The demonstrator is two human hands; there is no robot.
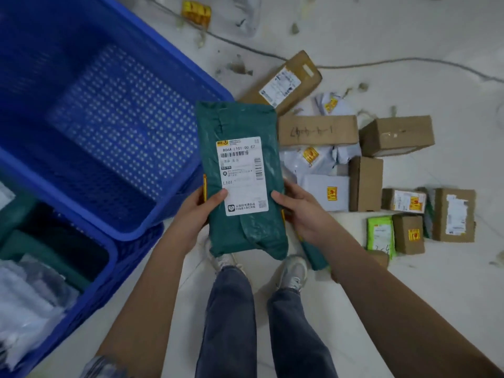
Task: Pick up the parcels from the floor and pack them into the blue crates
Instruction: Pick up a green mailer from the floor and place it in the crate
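"l101" on green parcel (240, 165) label

Glossy green plastic parcel (240, 184), perforated plastic crate (174, 64)

1. Even, soft indoor light; faint shadows on the pale floor (381, 282).
2. Wide-angle bending at the edges.
3. The blue crates (81, 118) at the left look motion-blurred; centre is sharper.

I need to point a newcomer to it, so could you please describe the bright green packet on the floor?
Start at the heap of parcels on the pale floor, right of the blue crates. At its near edge lies a bright green packet, flat against a small brown box. It is the only lime-coloured parcel there.
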